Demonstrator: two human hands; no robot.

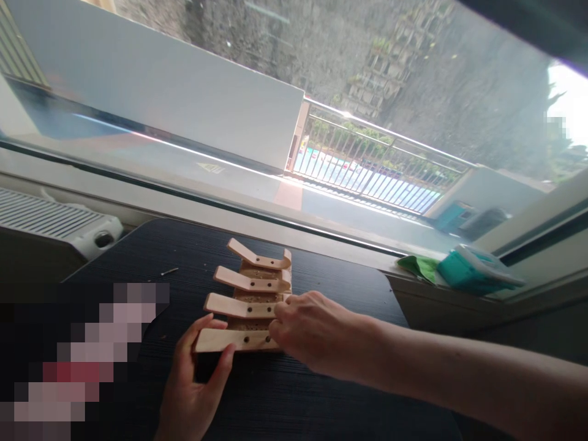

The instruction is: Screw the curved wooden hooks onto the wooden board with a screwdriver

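A wooden coat rack [260, 269] lies on the dark table, with several pale wooden hooks fixed side by side across a brown backing board [248, 324]. Each hook has dark screw holes near its middle. My left hand [195, 373] grips the long, flat end of the nearest hook [220, 340], thumb on the near side and fingers on the far side. My right hand [307, 327] is closed over the right ends of the two nearest hooks, fingers curled down. Its fingertips, and anything in them, are hidden behind the hand.
The black table [169, 257] stands below a large window. A small metal screw or nail [169, 271] lies on it, left of the rack. A white radiator [59, 220] is at left. On the right sill are a green cloth [420, 267] and a teal container [463, 269].
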